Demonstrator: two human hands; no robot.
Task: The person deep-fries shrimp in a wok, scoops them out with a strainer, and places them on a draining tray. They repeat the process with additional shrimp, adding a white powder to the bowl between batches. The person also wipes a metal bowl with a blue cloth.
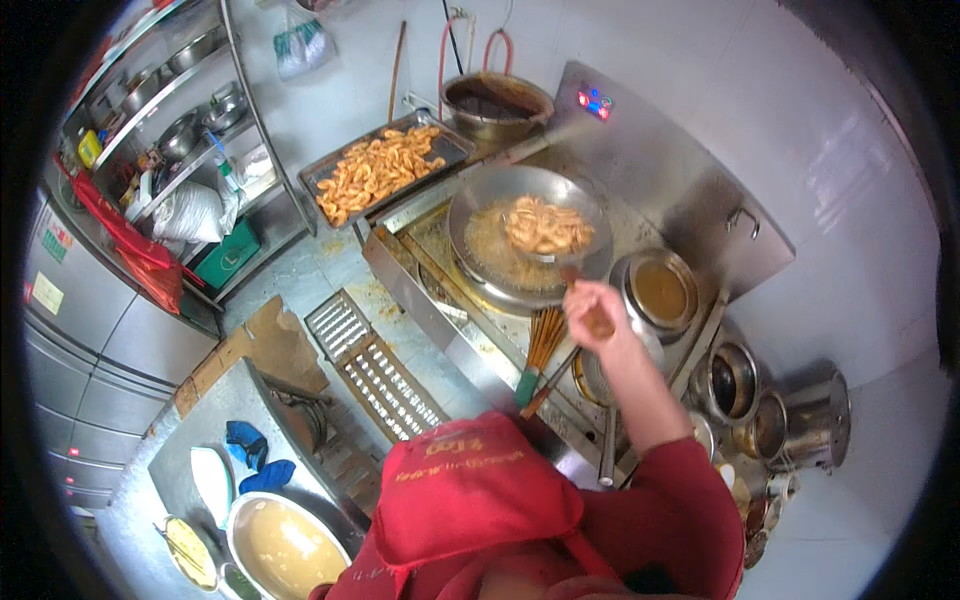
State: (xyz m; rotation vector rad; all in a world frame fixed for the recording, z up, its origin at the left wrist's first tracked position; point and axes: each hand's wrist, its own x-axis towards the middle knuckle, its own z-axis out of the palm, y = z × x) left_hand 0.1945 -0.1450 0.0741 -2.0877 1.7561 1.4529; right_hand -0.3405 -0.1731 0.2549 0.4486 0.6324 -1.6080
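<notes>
My right hand [594, 315] is closed around the wooden handle [599, 324] of a skimmer. Brown fried pieces [547, 225] are heaped at the skimmer's far end, partly blurred. They are over a large steel wok [531, 180] on the range. Bubbling oil [491, 240] covers the wok's lower part. Just below my hand, a bamboo wok brush [548, 330] with a green-wrapped end lies on the range top. To the right of the wok stands a round metal pot [660, 289] of brown liquid. My left hand is out of view.
A metal tray [459, 148] of golden fried pieces sits left of the range. Behind it stands a basin of dark liquid [491, 101]. Metal pots [814, 420] stand at right. A steel table [244, 390] at lower left bears a basin of batter-like liquid [289, 547]. A floor grate [390, 382] lies between.
</notes>
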